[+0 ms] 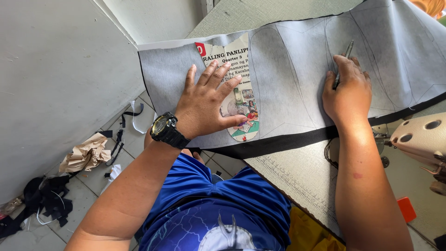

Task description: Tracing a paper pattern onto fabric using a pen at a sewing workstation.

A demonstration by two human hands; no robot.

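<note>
Down on the left, the tiled floor [88, 195] carries a crumpled wad of brown paper [86, 155] and, nearer the corner, a heap of black fabric scraps [44, 200], with a few black strips trailing beside the paper. Moving in, the left hand [209, 104], a black wristwatch [166, 130] on its wrist, lies flat with fingers spread wide, palm pressing down and gripping nothing. Under it sits a printed paper pattern [239, 100], long and rounded at the near end, pinned to the grey fabric sheet [288, 79]; the fingertips reach over the pattern's left edge and the thumb lies across its lower part. The grey sheet spreads over the worktable [297, 172], a black band running along its near edge, and just beside the pattern there are drawn outlines of the same rounded shape. Across to the right, the right hand [346, 90] is curled closed around a pen [343, 62], knuckles up, resting on the fabric beside one of the outlines, well apart from the pattern; whether the tip touches the cloth I cannot tell. At the far right edge, the cream body of a sewing machine [420, 137] pokes in.
</note>
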